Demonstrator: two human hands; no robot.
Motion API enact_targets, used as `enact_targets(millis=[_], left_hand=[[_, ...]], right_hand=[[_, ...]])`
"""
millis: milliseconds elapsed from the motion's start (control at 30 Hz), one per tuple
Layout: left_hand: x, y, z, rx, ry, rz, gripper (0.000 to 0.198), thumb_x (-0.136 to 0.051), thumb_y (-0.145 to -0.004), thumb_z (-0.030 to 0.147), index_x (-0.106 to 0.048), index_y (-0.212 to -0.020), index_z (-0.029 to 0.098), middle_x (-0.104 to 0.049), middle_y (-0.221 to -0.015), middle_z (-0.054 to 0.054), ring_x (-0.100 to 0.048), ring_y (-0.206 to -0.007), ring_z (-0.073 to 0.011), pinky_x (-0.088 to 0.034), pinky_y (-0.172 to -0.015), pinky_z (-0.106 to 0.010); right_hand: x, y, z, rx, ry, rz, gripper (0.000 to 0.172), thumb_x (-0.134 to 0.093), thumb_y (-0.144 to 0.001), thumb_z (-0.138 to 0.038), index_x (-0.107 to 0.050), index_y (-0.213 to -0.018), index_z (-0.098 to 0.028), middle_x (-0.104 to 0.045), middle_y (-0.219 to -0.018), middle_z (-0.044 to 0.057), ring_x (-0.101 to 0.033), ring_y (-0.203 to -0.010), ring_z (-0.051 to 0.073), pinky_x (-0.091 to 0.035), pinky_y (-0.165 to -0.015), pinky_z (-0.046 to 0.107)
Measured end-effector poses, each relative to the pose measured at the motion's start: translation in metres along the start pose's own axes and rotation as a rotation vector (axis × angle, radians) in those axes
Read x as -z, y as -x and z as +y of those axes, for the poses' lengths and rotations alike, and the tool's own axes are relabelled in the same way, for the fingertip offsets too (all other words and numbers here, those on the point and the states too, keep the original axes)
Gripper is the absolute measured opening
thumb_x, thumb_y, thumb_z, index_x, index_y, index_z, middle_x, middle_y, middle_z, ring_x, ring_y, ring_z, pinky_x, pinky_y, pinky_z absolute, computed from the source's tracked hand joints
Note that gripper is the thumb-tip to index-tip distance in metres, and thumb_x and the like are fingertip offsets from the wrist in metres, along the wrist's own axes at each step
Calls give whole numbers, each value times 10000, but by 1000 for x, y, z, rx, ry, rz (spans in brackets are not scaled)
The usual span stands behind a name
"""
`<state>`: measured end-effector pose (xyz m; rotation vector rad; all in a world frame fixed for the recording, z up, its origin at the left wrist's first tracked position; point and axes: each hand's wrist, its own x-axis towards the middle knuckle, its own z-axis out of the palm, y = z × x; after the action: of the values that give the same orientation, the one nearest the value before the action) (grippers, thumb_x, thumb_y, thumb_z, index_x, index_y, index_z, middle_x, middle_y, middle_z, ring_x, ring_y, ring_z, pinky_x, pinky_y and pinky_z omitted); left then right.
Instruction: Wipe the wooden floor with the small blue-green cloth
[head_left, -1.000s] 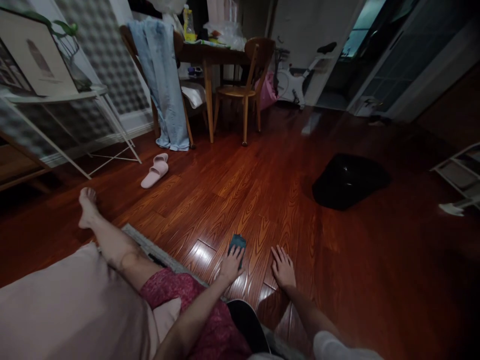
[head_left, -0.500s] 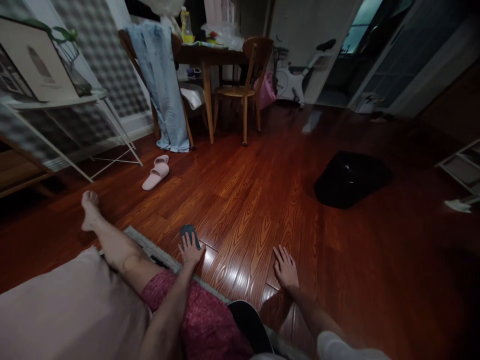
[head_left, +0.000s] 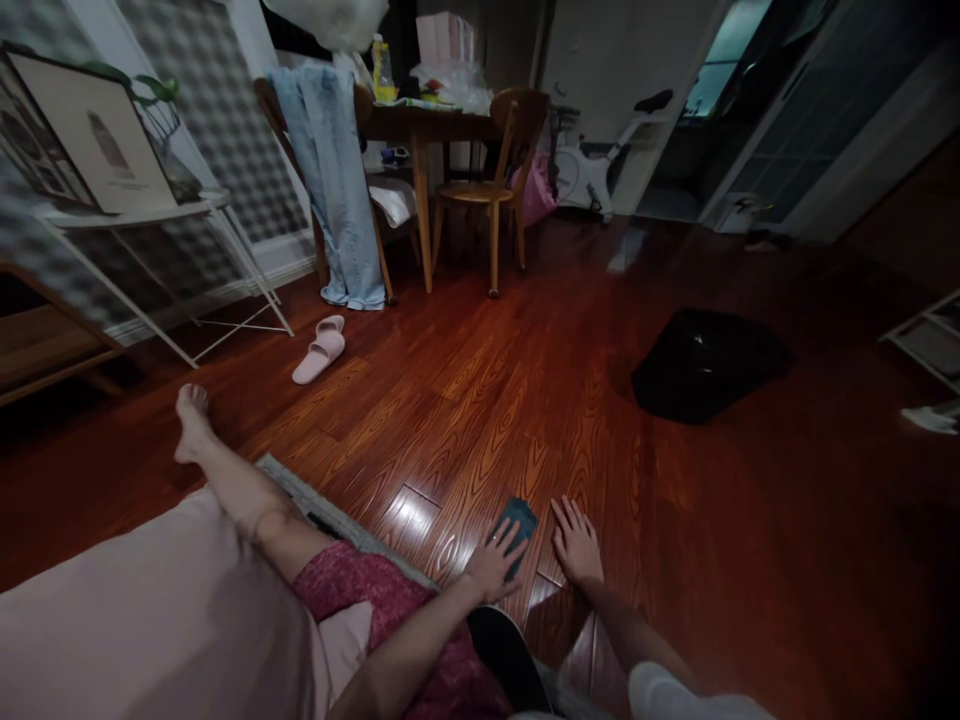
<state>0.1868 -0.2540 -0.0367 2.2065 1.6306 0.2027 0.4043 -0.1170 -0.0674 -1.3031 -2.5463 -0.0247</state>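
I sit on the glossy wooden floor [head_left: 525, 390] with my left leg [head_left: 232, 480] stretched out. My left hand [head_left: 496, 562] lies flat, fingers spread, pressing a small dark teal cloth [head_left: 517, 520] onto the boards just ahead of me. My right hand [head_left: 577, 545] rests flat on the floor right beside it, fingers stretched out, holding nothing. The cloth sticks out from under my left fingertips and almost touches my right hand.
A black bag-like heap [head_left: 705, 362] lies on the floor to the right. A pink slipper [head_left: 321, 352] lies left of centre. Farther back stand a wooden table with chairs [head_left: 480, 180], draped jeans [head_left: 337, 180] and a white rack [head_left: 150, 230]. A grey rug edge [head_left: 315, 505] runs under my leg.
My left hand has slid the teal cloth back to the right across the floor, from near the rug edge to beside my right hand. The right hand has stayed in place.
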Motion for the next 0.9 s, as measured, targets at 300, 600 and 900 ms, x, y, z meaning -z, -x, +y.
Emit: enact_targets(millis=[300, 600, 900], left_hand=[[54, 28, -86, 698, -45, 196, 663, -451, -966, 394, -283, -1595, 271, -203, -1671, -99, -159, -1536, -345, -136, -1199, -664], [35, 43, -103, 1009, -55, 368, 763, -491, -935, 410, -239, -1608, 154, -173, -1664, -192, -118, -1516, -454, -179, -1183, -681], [1, -4, 2, 117, 49, -6, 810, -558, -921, 523, -201, -1612, 296, -3, -1698, -72, -35, -1550, -362, -132, -1212, -647]], right_hand=[[6, -2, -3, -3, 3, -2, 610, -345, -951, -201, -382, -1554, -281, -453, -1578, 52, -371, -1469, 219, -315, -1168, 439], [4, -2, -4, -8, -9, -5, 649, -380, -926, -191, -356, -1566, -297, -433, -1592, 38, -338, -1486, 223, -300, -1178, 452], [5, -1, -4, -5, 6, 13, 649, -379, -931, -193, -344, -1571, -293, -450, -1581, 35, -349, -1477, 207, -305, -1170, 427]])
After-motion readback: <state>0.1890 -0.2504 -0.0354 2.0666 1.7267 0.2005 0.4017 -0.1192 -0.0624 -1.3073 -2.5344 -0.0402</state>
